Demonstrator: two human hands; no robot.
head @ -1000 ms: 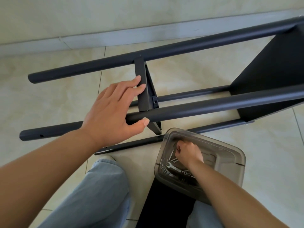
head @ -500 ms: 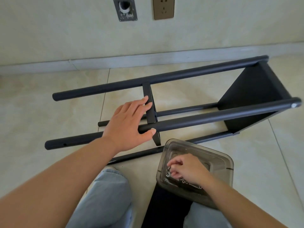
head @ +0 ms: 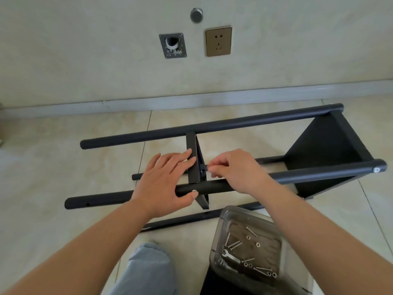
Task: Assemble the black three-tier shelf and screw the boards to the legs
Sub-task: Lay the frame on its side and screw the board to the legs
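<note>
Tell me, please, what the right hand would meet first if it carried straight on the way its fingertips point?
Probably the middle shelf board: the right hand points its pinched fingertips left at the board's corner bracket hole, though depth is unclear.

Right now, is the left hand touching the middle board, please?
Touching: the head view shows the left hand laying fingertips flat against the middle board.
</note>
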